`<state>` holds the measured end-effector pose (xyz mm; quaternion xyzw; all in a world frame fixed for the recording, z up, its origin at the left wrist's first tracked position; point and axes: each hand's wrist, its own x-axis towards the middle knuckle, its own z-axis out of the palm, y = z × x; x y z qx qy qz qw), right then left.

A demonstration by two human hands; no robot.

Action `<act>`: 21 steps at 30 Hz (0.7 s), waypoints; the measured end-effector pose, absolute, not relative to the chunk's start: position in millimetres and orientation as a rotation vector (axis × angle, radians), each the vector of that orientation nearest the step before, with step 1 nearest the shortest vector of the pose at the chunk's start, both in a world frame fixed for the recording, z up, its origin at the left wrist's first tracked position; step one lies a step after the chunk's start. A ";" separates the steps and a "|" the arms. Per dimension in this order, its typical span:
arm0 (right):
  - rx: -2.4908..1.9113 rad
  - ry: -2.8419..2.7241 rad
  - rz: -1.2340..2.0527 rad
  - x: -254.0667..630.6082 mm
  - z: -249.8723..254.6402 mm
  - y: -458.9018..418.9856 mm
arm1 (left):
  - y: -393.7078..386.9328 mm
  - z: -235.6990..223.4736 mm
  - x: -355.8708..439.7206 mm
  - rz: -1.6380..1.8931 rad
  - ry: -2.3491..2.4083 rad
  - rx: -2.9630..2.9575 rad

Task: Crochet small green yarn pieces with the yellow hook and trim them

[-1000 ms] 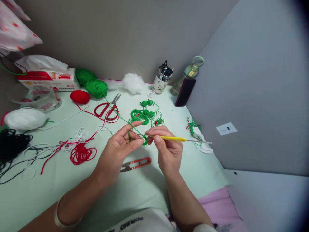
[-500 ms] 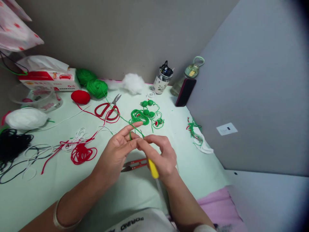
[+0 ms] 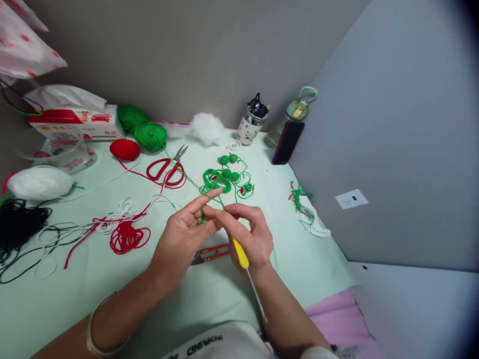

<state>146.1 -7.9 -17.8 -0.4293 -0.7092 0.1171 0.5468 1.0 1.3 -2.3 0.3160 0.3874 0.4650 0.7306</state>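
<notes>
My right hand [image 3: 250, 234] grips a crochet hook [image 3: 240, 253] by its yellow handle; the metal shaft trails back toward my wrist. Green yarn [image 3: 202, 214] loops around the fingers of my left hand [image 3: 187, 227], whose thumb pinches close to the hook's tip. The piece between the fingertips is mostly hidden. From the left index finger, a green strand runs back to a green yarn ball [image 3: 150, 136]. Beneath the hands lie red thread snips [image 3: 213, 253], partly covered. Just beyond, small green crocheted balls [image 3: 230, 175] rest beside a coil of green yarn [image 3: 213, 180].
Red-handled scissors [image 3: 166, 172], a red yarn ball [image 3: 124, 149] and tangled red yarn [image 3: 129, 237] lie to the left. White stuffing [image 3: 207, 128], a pen cup [image 3: 250, 127], a bottle [image 3: 297, 108] and a phone [image 3: 288, 143] stand at the back. Yarn scraps [image 3: 300, 204] sit at right.
The crochet hook has turned, so its yellow handle and rear metal shaft show more clearly. Its front shaft now shows near the left index finger. Both hands stay close together.
</notes>
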 end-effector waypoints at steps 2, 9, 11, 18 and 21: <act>-0.995 -1.656 0.246 147.9 -16.9 -7.6 | 3.9 -2.5 0.3 0.962 0.765 0.597; -0.909 -1.095 0.929 156.2 -7.8 5.0 | 12.1 -1.9 -5.2 1.002 0.740 0.527; -0.913 -1.176 0.945 154.1 -8.1 4.7 | 9.9 -2.7 -3.9 1.026 0.780 0.597; -0.878 -1.194 1.009 154.6 -7.7 1.0 | 8.7 -0.6 -4.6 0.972 0.807 0.651; -0.944 -1.342 0.813 156.8 -8.4 -3.0 | 8.4 2.2 -5.0 0.995 0.841 0.639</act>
